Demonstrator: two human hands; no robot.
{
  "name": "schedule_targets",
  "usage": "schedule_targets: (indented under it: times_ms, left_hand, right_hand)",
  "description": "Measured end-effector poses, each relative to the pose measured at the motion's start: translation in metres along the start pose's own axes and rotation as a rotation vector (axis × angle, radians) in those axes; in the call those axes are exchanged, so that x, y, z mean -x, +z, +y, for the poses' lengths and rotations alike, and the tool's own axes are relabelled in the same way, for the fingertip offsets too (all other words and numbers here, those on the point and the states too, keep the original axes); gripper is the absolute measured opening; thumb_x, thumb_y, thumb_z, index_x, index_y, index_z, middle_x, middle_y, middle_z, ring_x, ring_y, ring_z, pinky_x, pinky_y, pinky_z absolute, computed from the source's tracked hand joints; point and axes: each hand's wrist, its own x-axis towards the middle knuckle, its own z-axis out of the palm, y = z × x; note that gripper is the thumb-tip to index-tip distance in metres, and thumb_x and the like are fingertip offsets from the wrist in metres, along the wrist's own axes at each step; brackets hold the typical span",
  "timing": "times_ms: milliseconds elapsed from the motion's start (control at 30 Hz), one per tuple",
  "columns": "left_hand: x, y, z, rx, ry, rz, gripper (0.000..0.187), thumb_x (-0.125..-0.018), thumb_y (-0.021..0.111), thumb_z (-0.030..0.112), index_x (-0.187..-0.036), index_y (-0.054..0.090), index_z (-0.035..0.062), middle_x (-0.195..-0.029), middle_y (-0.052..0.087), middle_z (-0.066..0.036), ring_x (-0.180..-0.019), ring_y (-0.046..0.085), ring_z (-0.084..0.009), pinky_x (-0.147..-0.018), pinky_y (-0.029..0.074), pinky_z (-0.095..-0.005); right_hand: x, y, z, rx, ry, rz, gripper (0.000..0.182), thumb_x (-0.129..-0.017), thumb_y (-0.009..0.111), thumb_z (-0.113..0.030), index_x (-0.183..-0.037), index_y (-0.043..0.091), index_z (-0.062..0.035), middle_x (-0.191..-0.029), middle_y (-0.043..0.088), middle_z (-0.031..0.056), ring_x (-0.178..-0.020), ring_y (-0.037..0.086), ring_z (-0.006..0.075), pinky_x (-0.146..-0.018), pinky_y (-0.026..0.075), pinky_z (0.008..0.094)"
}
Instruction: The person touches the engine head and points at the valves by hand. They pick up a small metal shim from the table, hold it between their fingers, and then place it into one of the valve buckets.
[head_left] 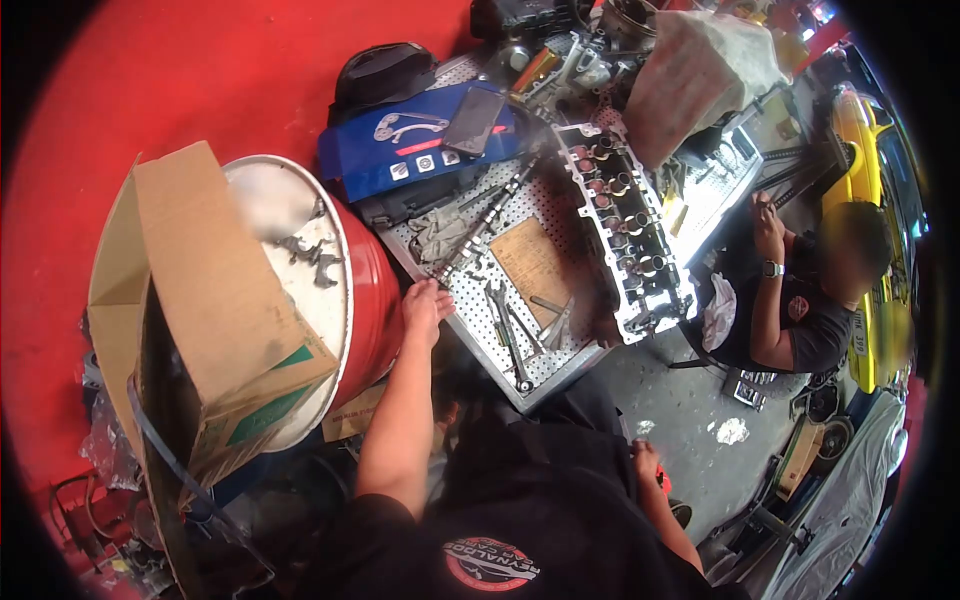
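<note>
My left hand [425, 303] rests at the near-left edge of the perforated metal bench [478, 352], fingers stretched out. Just beyond its fingertips is the end of a camshaft [488, 228] lying diagonally. My right hand [647, 462] hangs low beside my body, fingers curled against a red object [663, 480] that is mostly hidden. On the bench are a combination wrench [508, 333], other hand tools [548, 325] and a flat brown board [528, 262]. A cylinder head [625, 230] with its valve side up stands on the right part of the bench.
Left of the bench stands a red drum [372, 290] with small metal parts and an open cardboard box [215, 290] on top. A phone [474, 120] lies on a blue case [380, 160]. Another person [800, 300] sits at the right, near a yellow vehicle [858, 170].
</note>
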Motion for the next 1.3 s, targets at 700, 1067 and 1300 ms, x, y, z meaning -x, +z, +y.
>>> schedule_targets:
  times_ms: [700, 1067, 1300]
  left_hand:
    - [-0.062, -0.012, 0.031, 0.153, -0.16, 0.181, 0.012, -0.095, 0.054, 0.016, -0.1, 0.056, 0.0046, -0.074, 0.058, -0.008, -0.063, 0.057, -0.0197, -0.056, 0.049, -0.0332]
    - [-0.054, 0.005, 0.041, 0.008, -0.133, 0.218, 0.025, -0.099, 0.049, 0.019, -0.121, 0.048, 0.0074, -0.084, 0.056, -0.008, -0.071, 0.056, -0.0194, -0.061, 0.049, -0.0335]
    - [0.026, -0.002, -0.009, -0.221, 0.181, 0.295, 0.039, -0.094, 0.055, 0.011, -0.13, 0.041, 0.0059, -0.071, 0.052, -0.002, -0.051, 0.048, -0.0105, -0.045, 0.041, -0.0262]
  right_hand:
    - [-0.057, 0.03, -0.045, 0.341, -0.105, -0.189, 0.036, -0.09, 0.06, -0.03, -0.109, 0.065, -0.0007, -0.101, 0.069, 0.0208, -0.1, 0.065, 0.032, -0.088, 0.048, 0.0383]
    - [-0.039, 0.047, -0.037, 0.336, 0.058, -0.29, 0.06, -0.095, 0.047, -0.049, -0.131, 0.054, -0.0015, -0.118, 0.063, 0.0235, -0.116, 0.058, 0.0337, -0.1, 0.043, 0.0385]
    - [0.017, 0.03, -0.062, -0.509, 0.356, -0.746, 0.059, -0.102, 0.039, -0.047, -0.14, 0.043, -0.0018, -0.132, 0.056, 0.0092, -0.119, 0.053, 0.02, -0.104, 0.04, 0.0303]
